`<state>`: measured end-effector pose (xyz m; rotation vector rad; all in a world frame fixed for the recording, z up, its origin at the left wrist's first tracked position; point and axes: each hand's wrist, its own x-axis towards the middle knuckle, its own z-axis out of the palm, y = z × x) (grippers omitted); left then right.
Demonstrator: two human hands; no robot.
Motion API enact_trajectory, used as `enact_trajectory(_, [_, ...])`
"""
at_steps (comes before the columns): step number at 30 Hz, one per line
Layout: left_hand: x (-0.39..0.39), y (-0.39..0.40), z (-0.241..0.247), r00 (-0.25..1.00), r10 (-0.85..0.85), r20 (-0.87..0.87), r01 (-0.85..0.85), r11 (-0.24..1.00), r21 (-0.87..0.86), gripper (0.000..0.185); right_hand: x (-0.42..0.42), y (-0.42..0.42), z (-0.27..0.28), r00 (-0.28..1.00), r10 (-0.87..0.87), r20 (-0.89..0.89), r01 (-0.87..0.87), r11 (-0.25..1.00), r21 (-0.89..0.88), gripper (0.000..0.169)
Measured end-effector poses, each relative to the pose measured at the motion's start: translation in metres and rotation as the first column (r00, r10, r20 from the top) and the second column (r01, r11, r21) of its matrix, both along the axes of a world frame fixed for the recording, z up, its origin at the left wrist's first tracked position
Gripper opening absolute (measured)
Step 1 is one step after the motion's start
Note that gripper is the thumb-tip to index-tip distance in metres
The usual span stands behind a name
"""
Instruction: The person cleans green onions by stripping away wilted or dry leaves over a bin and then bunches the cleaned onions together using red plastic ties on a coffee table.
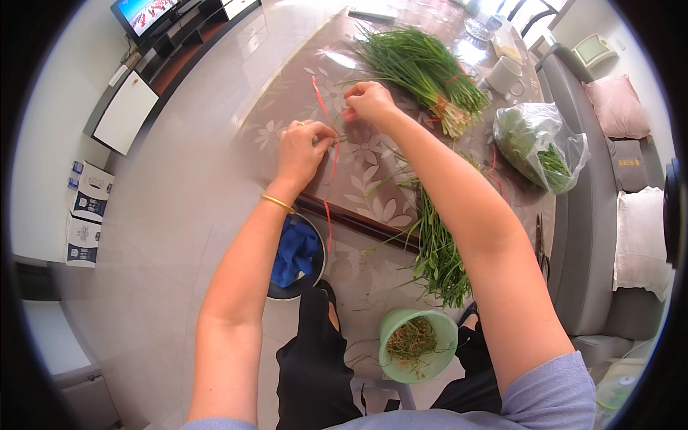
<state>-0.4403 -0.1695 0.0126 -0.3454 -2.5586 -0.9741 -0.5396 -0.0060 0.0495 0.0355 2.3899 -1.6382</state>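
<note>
My left hand (303,149) is over the table's near left part, thumb and fingertips pinched at what looks like a thin green stalk (341,137). A red plastic tie strip (334,161) runs beneath those fingertips, and its lower end hangs past the table edge. My right hand (371,102) hovers just beyond, fingers curled; whether anything is between them is hidden. To its right lie bundles of garlic chives (419,70) bound with red ties (442,107). Loose chives (438,247) lie under my right forearm, their leafy ends drooping over the near edge.
A clear plastic bag of greens (529,140) and a white mug (505,75) stand on the table (371,183) at right. Scissors (540,242) lie near its right edge. Below are a green bin with trimmings (389,352) and a basin with blue cloth (295,252). A grey sofa (575,226) flanks the table.
</note>
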Motion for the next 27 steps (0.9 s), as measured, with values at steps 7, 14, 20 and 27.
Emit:
enact_trajectory(7, [0.002,-0.003,-0.007,0.999,-0.013,0.047,0.011,0.999,0.045,0.017,0.056,0.084,0.051,0.954,0.174,-0.245,-0.181,0.984,-0.006,0.021])
enact_trajectory(14, [0.054,0.011,0.040,0.981,0.132,-0.144,-0.115,0.986,0.124,0.020,0.186,0.213,0.071,0.956,-0.029,-0.292,0.042,0.998,0.039,0.016])
enact_trajectory(20, [0.129,0.098,0.055,0.945,-0.190,0.267,0.081,0.924,0.373,0.027,0.236,0.240,0.049,0.934,-0.060,-0.353,0.195,0.913,0.359,0.012])
enact_trajectory(27, [0.116,0.158,0.015,0.830,-0.175,0.530,-0.149,0.846,0.512,0.042,0.239,0.239,0.043,0.945,-0.073,-0.318,0.248,0.795,0.554,0.024])
